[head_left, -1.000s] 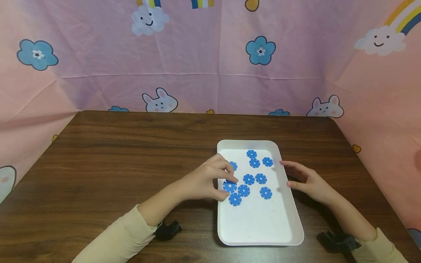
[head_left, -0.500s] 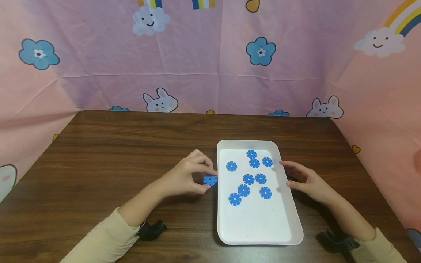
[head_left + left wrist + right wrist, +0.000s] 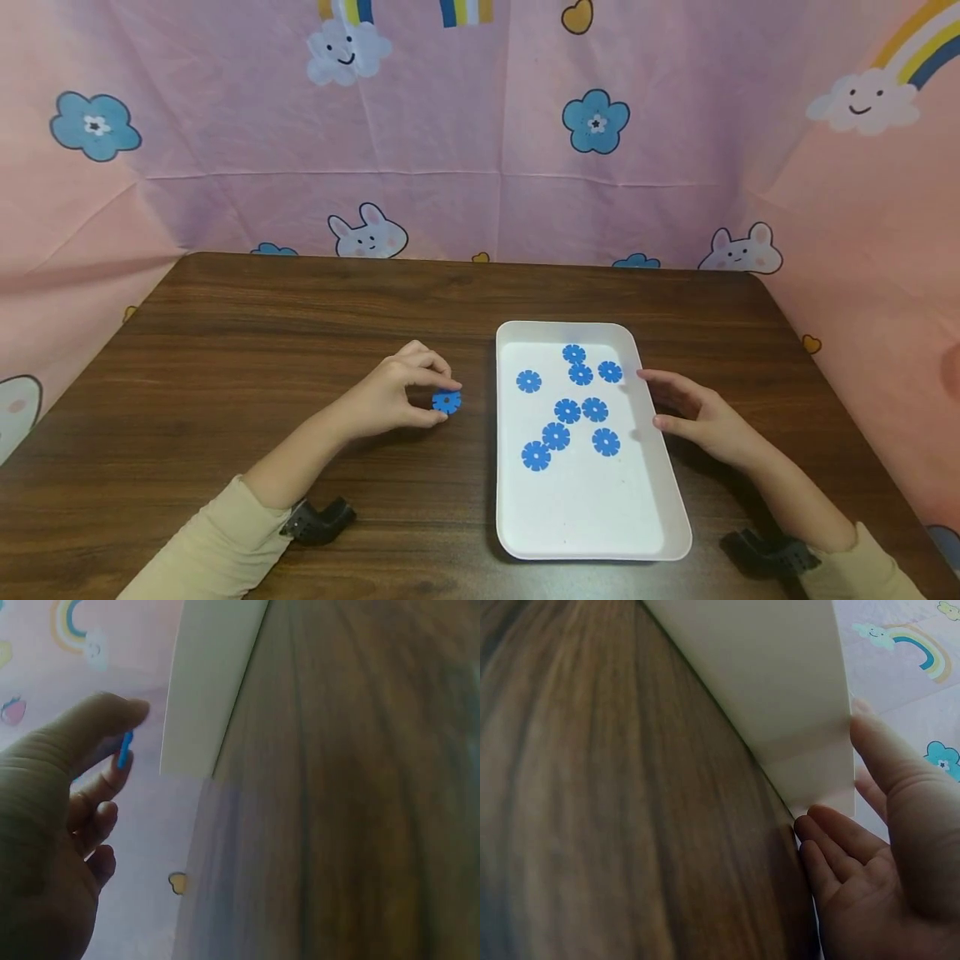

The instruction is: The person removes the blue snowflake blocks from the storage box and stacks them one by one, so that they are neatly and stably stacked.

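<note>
My left hand [image 3: 382,398] pinches a blue notched snowflake disc [image 3: 447,402] between thumb and fingers, over the table to the left of the white tray [image 3: 585,512]. In the left wrist view that disc [image 3: 124,750] shows edge-on at the fingertips. Several more blue snowflake discs [image 3: 556,436] lie flat in the tray, mostly in its far and middle parts. On the tray's right side, my right hand [image 3: 701,417] has its thumb and fingertips at the rim. The right wrist view shows the right hand [image 3: 900,840] with loosely bent fingers against the tray's outer wall [image 3: 780,697].
The tray stands on a dark wood-grain table [image 3: 300,333], right of the middle. A pink and purple printed cloth [image 3: 465,125] hangs behind the table and along its sides. Black wrist devices [image 3: 318,522] sit by both beige sleeves [image 3: 213,542].
My left hand has picked a blue snowflake disc out of the tray and carried it left, past the rim and over the table. My right hand has stayed at the tray's right side.
</note>
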`<state>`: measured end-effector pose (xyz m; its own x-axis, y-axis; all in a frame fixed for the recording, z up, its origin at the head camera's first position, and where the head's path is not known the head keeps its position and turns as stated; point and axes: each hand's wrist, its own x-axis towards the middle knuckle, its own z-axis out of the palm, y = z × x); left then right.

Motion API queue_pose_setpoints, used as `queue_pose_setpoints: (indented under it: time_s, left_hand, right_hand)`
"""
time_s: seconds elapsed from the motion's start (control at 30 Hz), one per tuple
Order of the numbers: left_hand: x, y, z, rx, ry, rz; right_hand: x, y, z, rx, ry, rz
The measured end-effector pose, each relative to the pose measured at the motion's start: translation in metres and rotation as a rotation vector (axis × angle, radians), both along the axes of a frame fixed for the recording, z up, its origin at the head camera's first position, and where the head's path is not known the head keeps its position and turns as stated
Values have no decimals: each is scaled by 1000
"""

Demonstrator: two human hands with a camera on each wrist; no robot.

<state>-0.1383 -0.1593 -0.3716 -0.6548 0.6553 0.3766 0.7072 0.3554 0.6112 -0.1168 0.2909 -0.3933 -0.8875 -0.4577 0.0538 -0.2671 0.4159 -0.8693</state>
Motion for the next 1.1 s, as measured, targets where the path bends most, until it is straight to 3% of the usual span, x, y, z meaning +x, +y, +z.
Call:
queue_pose_setpoints:
  time_s: [0.4,1.1]
  left_hand:
    - [-15,-16,-12,-111,-84,26]
    - [-22,-22,-24,-154,-200,13]
  right_hand:
    - [-1,0,-1,-15,29,8]
    - [0,-1,1,-27,41,28]
